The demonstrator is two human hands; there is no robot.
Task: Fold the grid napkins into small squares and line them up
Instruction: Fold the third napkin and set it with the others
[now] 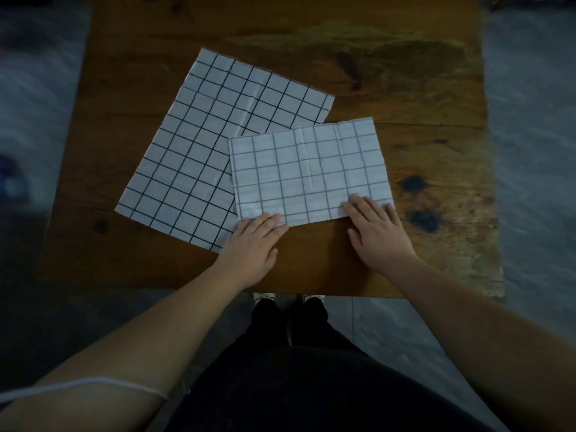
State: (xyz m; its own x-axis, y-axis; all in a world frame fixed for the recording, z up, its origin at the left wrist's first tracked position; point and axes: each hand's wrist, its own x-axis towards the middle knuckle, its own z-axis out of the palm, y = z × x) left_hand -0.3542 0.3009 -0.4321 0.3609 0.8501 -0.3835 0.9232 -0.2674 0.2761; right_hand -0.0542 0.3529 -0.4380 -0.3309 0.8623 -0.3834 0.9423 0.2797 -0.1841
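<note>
On the wooden worktop [405, 73], head view: a smaller, apparently folded grid napkin [308, 173] lay toward the near edge, overlapping one side of a larger unfolded grid napkin [202, 145] to its left. Such thin, limp cloth probably creased readily yet slid on wood; its near corners seemed the best places to take hold. Left hand [249, 247] and right hand [377, 235] reached forward, palms down, each grip spread flat, fingertips pressing the folded napkin's near edge, pinching nothing.
</note>
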